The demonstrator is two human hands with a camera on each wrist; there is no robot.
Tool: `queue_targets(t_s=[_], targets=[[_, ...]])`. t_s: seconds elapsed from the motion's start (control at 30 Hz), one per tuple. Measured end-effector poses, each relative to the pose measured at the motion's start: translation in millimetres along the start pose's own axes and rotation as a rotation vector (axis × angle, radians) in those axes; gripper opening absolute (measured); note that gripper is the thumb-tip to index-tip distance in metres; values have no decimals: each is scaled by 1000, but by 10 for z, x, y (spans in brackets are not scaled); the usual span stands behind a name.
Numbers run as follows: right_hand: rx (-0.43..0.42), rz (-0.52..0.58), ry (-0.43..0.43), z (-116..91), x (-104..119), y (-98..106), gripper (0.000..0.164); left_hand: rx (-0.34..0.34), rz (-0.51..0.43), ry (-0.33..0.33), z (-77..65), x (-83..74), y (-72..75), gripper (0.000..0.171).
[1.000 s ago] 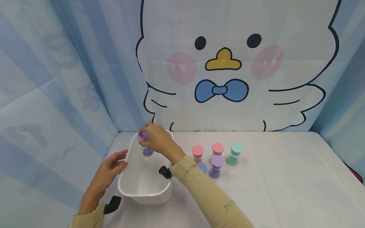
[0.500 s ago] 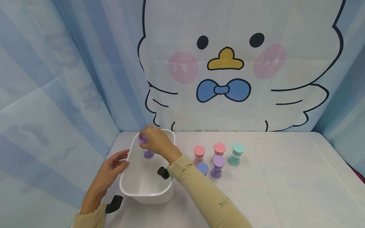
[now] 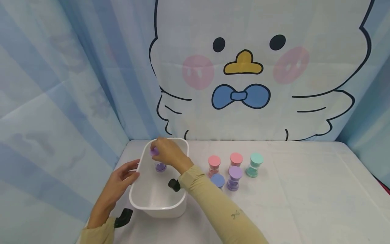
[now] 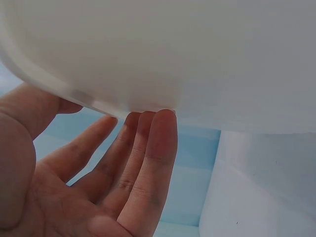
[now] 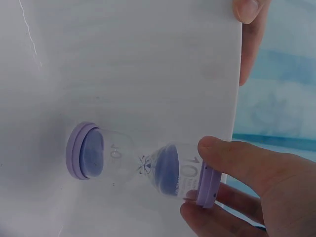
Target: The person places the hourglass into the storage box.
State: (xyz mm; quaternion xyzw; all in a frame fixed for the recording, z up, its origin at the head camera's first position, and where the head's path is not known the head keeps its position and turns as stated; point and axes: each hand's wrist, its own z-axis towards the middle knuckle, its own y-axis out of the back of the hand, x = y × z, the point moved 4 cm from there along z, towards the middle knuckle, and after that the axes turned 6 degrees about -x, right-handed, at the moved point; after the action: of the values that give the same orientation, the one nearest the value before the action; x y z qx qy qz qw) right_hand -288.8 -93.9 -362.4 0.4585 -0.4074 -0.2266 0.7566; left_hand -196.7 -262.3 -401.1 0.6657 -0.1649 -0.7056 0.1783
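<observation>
The purple hourglass (image 5: 165, 170) sat inside the white bin (image 3: 149, 195), a little lower than 1 second earlier. The right hand (image 3: 170, 154), lowered with it, pinched its upper cap between thumb and fingers. The left hand (image 3: 122, 178), thumb and fingers apart, touched the bin's rim as before. On the table (image 3: 320, 189), 2 pink hourglasses (image 3: 214, 164), 1 green hourglass (image 3: 254, 164), 1 blue hourglass (image 3: 217, 180) and 1 other purple one (image 3: 234, 178) stood unchanged.

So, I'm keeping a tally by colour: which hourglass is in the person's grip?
The purple hourglass in the white tub, pinched near its top by the right hand. The other five hourglasses, one also purple, stand on the table.
</observation>
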Motion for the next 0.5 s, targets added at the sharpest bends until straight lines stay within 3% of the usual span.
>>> queue_targets(t_s=[0.33, 0.5], targets=[[56, -20, 12, 18, -23, -43, 25, 4, 1, -4, 7, -3, -1, 53], [95, -97, 53, 49, -33, -108, 22, 11, -3, 2, 9, 5, 5, 53]])
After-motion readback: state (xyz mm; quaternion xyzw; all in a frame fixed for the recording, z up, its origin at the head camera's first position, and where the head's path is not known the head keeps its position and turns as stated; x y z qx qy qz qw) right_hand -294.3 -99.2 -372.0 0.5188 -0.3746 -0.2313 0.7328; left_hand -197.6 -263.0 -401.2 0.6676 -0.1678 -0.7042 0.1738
